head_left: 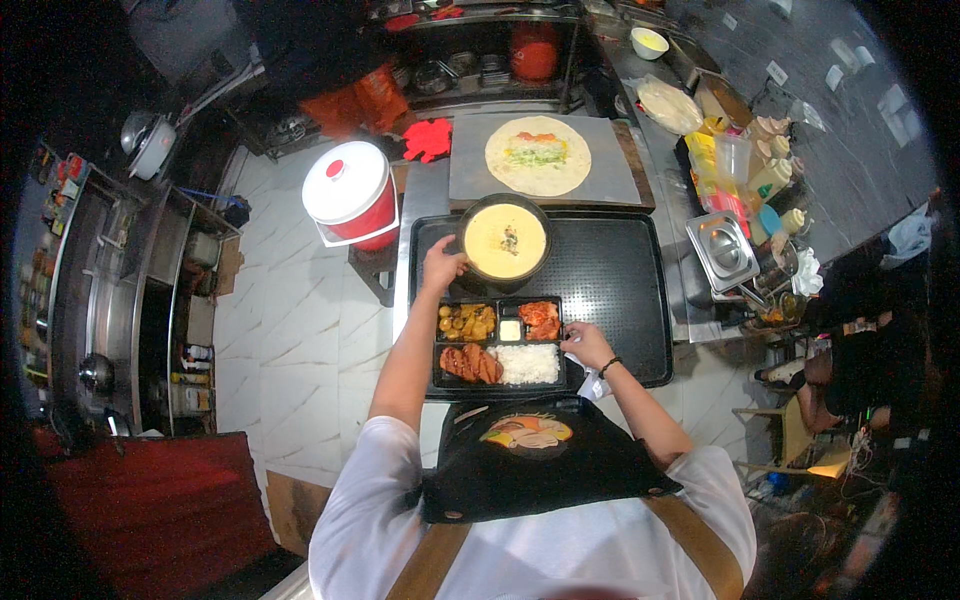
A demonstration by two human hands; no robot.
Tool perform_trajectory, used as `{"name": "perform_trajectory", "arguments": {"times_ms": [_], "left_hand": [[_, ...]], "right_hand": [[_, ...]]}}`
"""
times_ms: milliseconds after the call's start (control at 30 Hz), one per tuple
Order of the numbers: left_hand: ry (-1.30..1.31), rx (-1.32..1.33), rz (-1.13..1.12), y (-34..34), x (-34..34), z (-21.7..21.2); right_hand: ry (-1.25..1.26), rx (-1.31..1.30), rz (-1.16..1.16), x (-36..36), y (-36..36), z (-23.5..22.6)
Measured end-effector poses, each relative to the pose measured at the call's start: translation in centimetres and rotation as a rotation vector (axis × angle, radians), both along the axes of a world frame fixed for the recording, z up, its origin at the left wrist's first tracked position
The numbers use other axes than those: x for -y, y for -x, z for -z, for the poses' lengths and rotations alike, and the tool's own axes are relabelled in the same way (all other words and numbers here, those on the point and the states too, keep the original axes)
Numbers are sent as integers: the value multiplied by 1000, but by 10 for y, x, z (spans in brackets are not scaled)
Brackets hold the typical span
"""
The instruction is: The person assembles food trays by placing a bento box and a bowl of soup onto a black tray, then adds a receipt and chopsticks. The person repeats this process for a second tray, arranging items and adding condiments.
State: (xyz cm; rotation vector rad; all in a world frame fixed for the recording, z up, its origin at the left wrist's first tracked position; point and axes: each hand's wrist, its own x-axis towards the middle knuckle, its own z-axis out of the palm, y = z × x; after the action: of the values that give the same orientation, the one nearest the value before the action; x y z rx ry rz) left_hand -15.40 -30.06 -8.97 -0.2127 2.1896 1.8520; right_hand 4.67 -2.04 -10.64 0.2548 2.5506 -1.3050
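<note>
My left hand (443, 266) grips the rim of the round black bowl of yellow soup (505, 242) on the black tray (620, 290); my right hand (587, 345) pinches the black compartmented meal box (498, 342) just below. I'd keep the bowl level, since it looks full.

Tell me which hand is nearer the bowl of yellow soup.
Left. The left hand touches the soup bowl at its rim; the right hand rests by the compartment meal box, farther off.

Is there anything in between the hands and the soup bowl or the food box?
Nothing visible. The left hand already touches the rim of the black bowl of yellow soup, and the right hand rests at the right edge of the black compartment meal box on the black tray.
</note>
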Motion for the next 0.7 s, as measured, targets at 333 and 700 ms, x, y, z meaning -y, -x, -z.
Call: {"name": "perform_trajectory", "arguments": {"times_ms": [333, 700], "left_hand": [[47, 15, 106, -5, -57, -3], [598, -141, 362, -28, -78, -15]], "right_hand": [[232, 81, 106, -10, 17, 5], [532, -43, 693, -43, 89, -10]]}}
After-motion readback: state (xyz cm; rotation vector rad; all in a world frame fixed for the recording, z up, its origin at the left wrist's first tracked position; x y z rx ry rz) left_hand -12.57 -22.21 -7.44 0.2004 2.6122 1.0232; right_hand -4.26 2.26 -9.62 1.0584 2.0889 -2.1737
